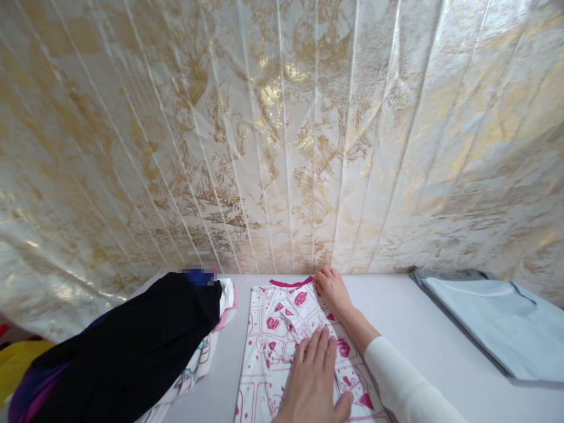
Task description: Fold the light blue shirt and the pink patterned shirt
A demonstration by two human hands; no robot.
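A white shirt point(259, 364) with pink printed shapes and a dark pink neckband lies on the table, its collar at the far end. One sleeve is folded inward across its front. My left hand point(311, 376) rests palm down on the middle of the shirt, fingers stretched out and thumb to the right. At the shirt's far right shoulder, beside the neckband, my right hand point(330, 291) has its fingers curled onto the fabric; the fingertips are partly hidden. A white sleeve point(405, 382) covers my right forearm.
To the left is a heap of clothes with a black garment point(132, 341) on top and a yellow one point(22, 364) beside it. Folded light blue clothing point(484, 329) lies on the right of the white table point(423, 358). A gold-patterned sheet point(282, 147) hangs behind.
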